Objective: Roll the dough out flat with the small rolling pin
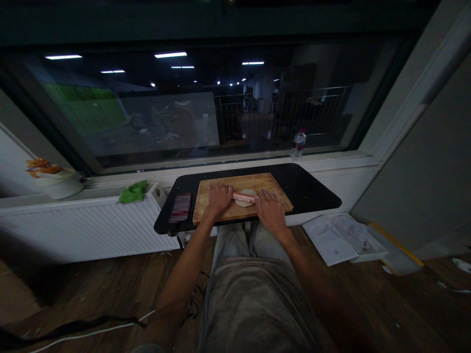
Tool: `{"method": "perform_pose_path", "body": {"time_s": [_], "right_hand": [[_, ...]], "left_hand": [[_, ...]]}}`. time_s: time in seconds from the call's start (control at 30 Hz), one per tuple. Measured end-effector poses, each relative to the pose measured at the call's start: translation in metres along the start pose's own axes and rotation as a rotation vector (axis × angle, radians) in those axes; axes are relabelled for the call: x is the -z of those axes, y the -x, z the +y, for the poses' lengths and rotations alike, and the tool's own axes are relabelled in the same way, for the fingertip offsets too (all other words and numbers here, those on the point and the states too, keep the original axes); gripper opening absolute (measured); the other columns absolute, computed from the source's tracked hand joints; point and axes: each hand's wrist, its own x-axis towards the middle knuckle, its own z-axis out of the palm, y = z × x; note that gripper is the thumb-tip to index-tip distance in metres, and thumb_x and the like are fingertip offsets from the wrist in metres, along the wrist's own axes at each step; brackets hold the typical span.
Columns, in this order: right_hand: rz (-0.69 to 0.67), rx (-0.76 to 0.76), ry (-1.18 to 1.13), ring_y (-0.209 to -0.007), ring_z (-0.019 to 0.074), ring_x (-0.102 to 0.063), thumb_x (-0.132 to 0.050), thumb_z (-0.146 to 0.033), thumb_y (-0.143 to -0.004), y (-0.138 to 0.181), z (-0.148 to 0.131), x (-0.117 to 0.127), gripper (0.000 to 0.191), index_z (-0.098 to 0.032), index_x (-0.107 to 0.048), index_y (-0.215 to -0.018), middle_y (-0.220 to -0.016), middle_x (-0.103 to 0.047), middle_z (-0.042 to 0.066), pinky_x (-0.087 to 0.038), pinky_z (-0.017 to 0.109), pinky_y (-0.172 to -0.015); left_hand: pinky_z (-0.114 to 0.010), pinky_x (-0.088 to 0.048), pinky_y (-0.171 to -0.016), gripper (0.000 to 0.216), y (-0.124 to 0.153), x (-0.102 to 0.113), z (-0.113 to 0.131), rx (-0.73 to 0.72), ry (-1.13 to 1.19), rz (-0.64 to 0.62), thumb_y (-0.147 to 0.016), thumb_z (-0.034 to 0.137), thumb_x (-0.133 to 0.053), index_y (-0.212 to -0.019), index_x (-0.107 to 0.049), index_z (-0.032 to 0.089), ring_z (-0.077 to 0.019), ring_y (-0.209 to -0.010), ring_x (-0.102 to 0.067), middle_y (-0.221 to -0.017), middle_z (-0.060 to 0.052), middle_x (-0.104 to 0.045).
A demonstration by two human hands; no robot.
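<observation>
A rolling pin (243, 197) lies across a flat, pale round of dough (245, 204) on a wooden cutting board (239, 180). My left hand (220, 198) is closed over the pin's left end, and my right hand (270, 208) over its right end. Both palms face down and cover the pin's ends. Dough shows above and below the pin between my hands. The board rests on a black table (312, 190) in front of my lap.
A dark, blurred-out item (180, 207) lies on the table left of the board. A bottle (298, 145) stands on the windowsill. Left, a green cloth (133, 191) and a white pot (61, 184) sit on the radiator (110, 225). An open white box (353, 235) lies on the floor at right.
</observation>
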Motion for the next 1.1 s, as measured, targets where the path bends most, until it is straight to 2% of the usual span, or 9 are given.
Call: {"method": "perform_pose_path", "body": {"time_s": [0.1, 0.3, 0.53, 0.77, 1.0, 1.1], "right_hand": [[-0.019, -0.019, 0.017, -0.141, 0.0335, -0.067, -0.033, -0.035, -0.122, -0.01, 0.003, 0.0, 0.054, -0.009, -0.072, -0.149, -0.151, -0.075, 0.023, -0.038, 0.047, -0.129], [-0.062, -0.023, 0.039, -0.135, 0.0325, -0.069, -0.03, -0.033, -0.123, -0.035, 0.012, -0.003, 0.054, -0.01, -0.077, -0.136, -0.142, -0.079, 0.02, -0.035, 0.048, -0.129], [-0.127, -0.036, 0.058, -0.138, 0.0301, -0.067, -0.03, -0.032, -0.123, -0.063, 0.023, -0.009, 0.054, -0.012, -0.08, -0.127, -0.14, -0.08, 0.019, -0.037, 0.045, -0.127], [-0.189, -0.08, 0.051, -0.149, 0.0314, -0.058, -0.031, -0.036, -0.123, -0.079, 0.029, -0.015, 0.052, -0.017, -0.078, -0.137, -0.149, -0.077, 0.015, -0.034, 0.055, -0.132], [-0.283, -0.009, 0.07, -0.146, 0.0319, -0.061, -0.033, -0.037, -0.122, -0.108, 0.039, -0.024, 0.053, -0.017, -0.077, -0.142, -0.153, -0.074, 0.016, -0.041, 0.051, -0.128], [-0.309, 0.019, 0.05, -0.148, 0.0322, -0.061, -0.034, -0.039, -0.122, -0.122, 0.046, -0.033, 0.054, -0.019, -0.071, -0.156, -0.158, -0.072, 0.015, -0.041, 0.05, -0.128]], "left_hand": [[-0.078, -0.017, -0.135, 0.045, 0.001, 0.003, 0.002, 0.018, 0.0, -0.008, -0.12, 0.036, -0.036, -0.137, -0.075, 0.023, -0.0386, -0.159, -0.052, -0.143, -0.018, -0.078], [-0.074, -0.024, -0.133, 0.049, 0.002, 0.008, 0.007, 0.043, 0.015, -0.009, -0.119, 0.034, -0.034, -0.136, -0.078, 0.022, -0.0414, -0.159, -0.052, -0.143, -0.02, -0.079], [-0.069, -0.031, -0.129, 0.056, 0.0, 0.013, 0.014, 0.072, 0.005, -0.011, -0.12, 0.039, -0.029, -0.132, -0.081, 0.021, -0.0411, -0.149, -0.061, -0.138, -0.02, -0.081], [-0.063, -0.038, -0.125, 0.058, -0.003, 0.015, 0.017, 0.109, -0.019, -0.024, -0.121, 0.043, -0.029, -0.132, -0.081, 0.019, -0.0405, -0.148, -0.062, -0.14, -0.02, -0.08], [-0.063, -0.041, -0.121, 0.053, 0.004, 0.023, 0.023, 0.067, -0.054, -0.061, -0.121, 0.039, -0.031, -0.139, -0.076, 0.02, -0.0416, -0.141, -0.066, -0.135, -0.02, -0.081], [-0.063, -0.043, -0.119, 0.053, 0.005, 0.027, 0.025, 0.068, -0.06, -0.08, -0.121, 0.038, -0.03, -0.141, -0.075, 0.019, -0.0418, -0.139, -0.066, -0.138, -0.02, -0.08]]}}
